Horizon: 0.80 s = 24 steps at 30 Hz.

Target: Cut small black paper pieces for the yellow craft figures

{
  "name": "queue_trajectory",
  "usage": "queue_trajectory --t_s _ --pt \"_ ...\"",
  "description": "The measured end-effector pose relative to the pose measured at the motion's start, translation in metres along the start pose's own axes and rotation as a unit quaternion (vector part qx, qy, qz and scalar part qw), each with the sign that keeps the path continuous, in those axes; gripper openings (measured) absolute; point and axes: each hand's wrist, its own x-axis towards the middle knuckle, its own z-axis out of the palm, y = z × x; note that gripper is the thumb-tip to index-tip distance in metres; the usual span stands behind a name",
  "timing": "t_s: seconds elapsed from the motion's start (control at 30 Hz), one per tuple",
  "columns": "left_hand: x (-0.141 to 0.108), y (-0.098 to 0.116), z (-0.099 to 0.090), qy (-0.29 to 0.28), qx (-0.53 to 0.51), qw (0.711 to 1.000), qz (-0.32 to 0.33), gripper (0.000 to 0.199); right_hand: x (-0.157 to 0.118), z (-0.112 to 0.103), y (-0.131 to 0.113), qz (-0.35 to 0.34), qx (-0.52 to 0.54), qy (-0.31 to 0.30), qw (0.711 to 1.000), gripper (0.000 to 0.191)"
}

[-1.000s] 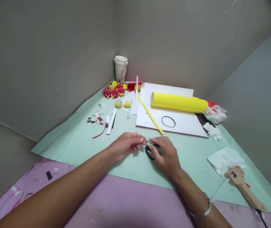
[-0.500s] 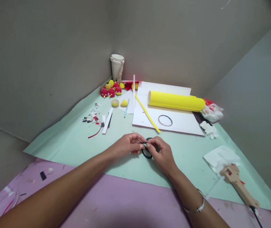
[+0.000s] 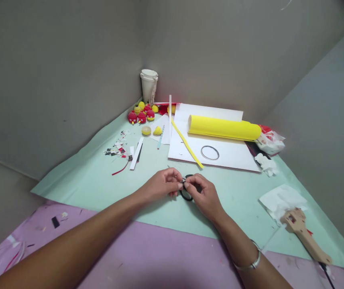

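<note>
My left hand [image 3: 167, 182] and my right hand [image 3: 203, 193] meet over the pale green sheet, fingertips nearly touching. Between them is a tiny dark piece [image 3: 183, 182], pinched by the fingers of both hands; its shape is too small to tell. Black-handled scissors [image 3: 186, 195] lie just beneath the fingertips, partly hidden by my hands. Ahead of my hands a yellow strip [image 3: 187, 148] lies slanting across white board [image 3: 232, 160], beside a dark ring-shaped roll [image 3: 210, 152]. White strips [image 3: 136, 154] and small paper scraps [image 3: 119, 148] rest to the left.
A yellow roll [image 3: 224, 127] lies on the board. Red and yellow balls [image 3: 141, 117] sit near a white cup [image 3: 149, 84] in the back corner. At right are a beige glue gun [image 3: 307, 237], crumpled tissue [image 3: 266, 164] and a plastic bag [image 3: 270, 141]. Walls rise behind.
The fingertips have shifted slightly around the dark piece, and less of it shows as a thin line between them. Other things stay in place.
</note>
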Motion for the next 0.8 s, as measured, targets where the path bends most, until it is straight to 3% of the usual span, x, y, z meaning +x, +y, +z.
queue_trajectory --t_s 0.8 --pt "0.0008 0.0019 -0.002 -0.012 -0.028 0.999 -0.016 0.025 -0.0007 -0.0002 -0.0004 -0.001 -0.006 -0.001 1.0 0.011"
